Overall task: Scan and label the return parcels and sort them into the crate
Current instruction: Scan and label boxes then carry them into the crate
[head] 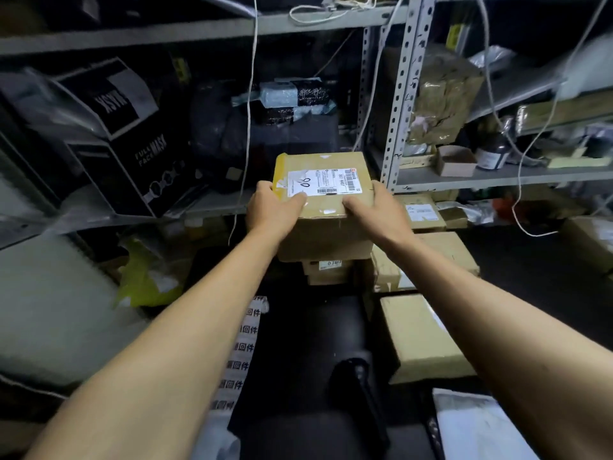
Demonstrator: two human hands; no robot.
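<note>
Both hands are holding a brown box [323,194] out in front, in the middle of the scene. The left hand [272,207] is gripping the box's left side, with its thumb lying on the white label [323,182]. The right hand [378,210] is gripping the right side, with its thumb on top. The hands are apart, one on each side. The box is sitting on top of a pile of boxes [326,267]. More boxes [421,340] are lying to the right. A black mask box [112,134] is leaning on the left shelf [205,207]. A strip of stickers [243,346] is hanging down near the left arm.
</note>
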